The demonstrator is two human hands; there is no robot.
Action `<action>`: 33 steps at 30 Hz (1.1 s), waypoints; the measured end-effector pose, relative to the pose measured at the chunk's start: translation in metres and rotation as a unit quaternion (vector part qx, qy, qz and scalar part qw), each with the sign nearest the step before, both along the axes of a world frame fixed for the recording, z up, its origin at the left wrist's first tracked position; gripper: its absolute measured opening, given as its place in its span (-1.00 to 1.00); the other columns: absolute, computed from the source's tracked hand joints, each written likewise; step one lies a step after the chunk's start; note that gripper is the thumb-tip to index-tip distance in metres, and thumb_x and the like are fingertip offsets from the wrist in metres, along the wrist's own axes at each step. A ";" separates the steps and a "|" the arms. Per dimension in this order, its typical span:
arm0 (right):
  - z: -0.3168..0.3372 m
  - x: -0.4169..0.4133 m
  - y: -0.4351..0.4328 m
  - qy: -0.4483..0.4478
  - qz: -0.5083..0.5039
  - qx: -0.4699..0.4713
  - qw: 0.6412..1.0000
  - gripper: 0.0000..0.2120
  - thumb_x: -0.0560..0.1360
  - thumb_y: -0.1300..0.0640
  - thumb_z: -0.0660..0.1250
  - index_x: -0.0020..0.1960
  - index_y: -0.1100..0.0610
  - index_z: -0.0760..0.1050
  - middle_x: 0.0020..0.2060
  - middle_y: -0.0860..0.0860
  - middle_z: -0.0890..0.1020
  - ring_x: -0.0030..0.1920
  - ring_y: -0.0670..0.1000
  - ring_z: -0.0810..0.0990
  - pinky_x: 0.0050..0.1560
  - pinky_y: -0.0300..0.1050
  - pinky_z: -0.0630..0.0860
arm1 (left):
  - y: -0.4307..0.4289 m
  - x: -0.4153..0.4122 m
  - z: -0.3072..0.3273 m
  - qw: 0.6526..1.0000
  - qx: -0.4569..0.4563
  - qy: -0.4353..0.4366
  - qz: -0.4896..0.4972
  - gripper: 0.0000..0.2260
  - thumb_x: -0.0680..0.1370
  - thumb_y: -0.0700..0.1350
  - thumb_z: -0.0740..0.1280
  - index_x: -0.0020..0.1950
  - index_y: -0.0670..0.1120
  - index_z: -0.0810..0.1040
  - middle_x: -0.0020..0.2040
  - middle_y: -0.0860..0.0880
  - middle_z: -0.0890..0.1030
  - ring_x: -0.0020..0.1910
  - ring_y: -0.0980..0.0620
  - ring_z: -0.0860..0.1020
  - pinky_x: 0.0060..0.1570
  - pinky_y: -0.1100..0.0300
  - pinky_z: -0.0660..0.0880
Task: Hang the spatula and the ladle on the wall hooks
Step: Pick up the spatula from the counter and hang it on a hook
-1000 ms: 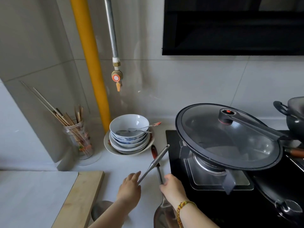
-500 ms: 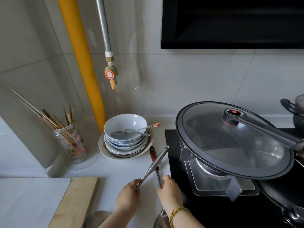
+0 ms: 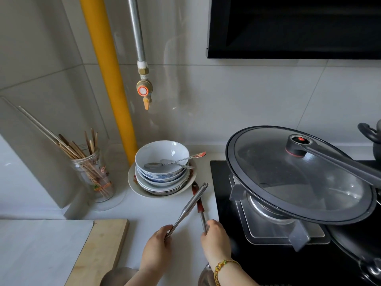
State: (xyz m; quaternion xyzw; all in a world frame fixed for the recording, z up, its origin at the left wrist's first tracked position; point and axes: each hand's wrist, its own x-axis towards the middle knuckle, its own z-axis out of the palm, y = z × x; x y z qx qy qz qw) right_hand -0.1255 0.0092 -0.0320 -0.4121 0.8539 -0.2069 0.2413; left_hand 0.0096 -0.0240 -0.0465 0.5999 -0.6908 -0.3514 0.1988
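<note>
My left hand [image 3: 157, 250] grips the steel-handled ladle [image 3: 190, 204] low on its shaft. The handle slants up to the right, and its bowl [image 3: 117, 276] shows at the bottom edge. My right hand [image 3: 216, 242] holds the red-handled spatula [image 3: 199, 205] by its metal shaft. The red grip points away toward the bowls, and the blade [image 3: 205, 275] is partly cut off at the bottom edge. The two handles cross above the white counter [image 3: 148, 215]. No wall hooks are in view.
A stack of bowls with spoons [image 3: 162, 172] stands just beyond the handles. To the right is the black stove [image 3: 222, 203], with a lidded wok [image 3: 299, 174]. A chopstick jar [image 3: 92, 174] and a wooden board [image 3: 99, 252] are on the left. A yellow pipe [image 3: 107, 75] and a gas valve [image 3: 144, 89] are on the wall.
Both hands keep their hold on the utensils and sit a little lower in the frame. My view has shifted slightly, so the wok lid appears further right.
</note>
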 end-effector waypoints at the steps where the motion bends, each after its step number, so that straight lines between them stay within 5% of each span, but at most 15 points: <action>1: 0.000 0.001 0.001 0.002 -0.002 -0.001 1.000 -0.73 0.51 0.22 0.14 0.19 0.20 0.41 0.20 0.10 0.54 0.18 0.10 0.54 0.11 -0.12 0.49 | 0.000 0.003 -0.001 1.000 -0.001 0.000 0.003 -0.69 0.50 -0.29 0.17 0.22 -0.11 0.45 0.12 -0.16 0.59 0.08 -0.12 0.52 -0.07 0.22 0.38; 17: 0.000 0.004 0.014 -0.089 -0.174 -0.136 0.971 -0.75 0.44 0.37 0.18 0.10 0.35 0.48 0.09 0.29 0.54 0.05 0.26 0.55 0.00 -0.02 0.50 | 0.008 0.017 0.001 0.998 -0.019 0.038 0.042 -0.71 0.50 -0.31 0.19 0.19 -0.14 0.48 0.02 -0.23 0.63 0.01 -0.17 0.55 -0.12 0.20 0.35; 24: -0.001 -0.003 0.023 -0.094 -0.191 -0.161 0.964 -0.75 0.42 0.39 0.19 0.08 0.37 0.49 0.04 0.30 0.55 0.00 0.24 0.54 -0.14 -0.14 0.39 | 0.005 0.015 0.002 0.998 -0.002 0.024 0.052 -0.70 0.51 -0.31 0.15 0.20 -0.16 0.47 0.08 -0.24 0.61 0.06 -0.18 0.53 -0.01 0.13 0.43; 33: 0.002 -0.005 0.034 -0.085 -0.181 -0.188 0.962 -0.72 0.45 0.37 0.19 0.13 0.33 0.48 0.08 0.26 0.55 0.07 0.22 0.54 0.04 -0.07 0.48 | 0.006 0.013 -0.001 0.999 -0.013 -0.023 0.032 -0.69 0.50 -0.30 0.14 0.20 -0.15 0.48 0.18 -0.20 0.57 0.16 -0.16 0.50 0.09 0.12 0.42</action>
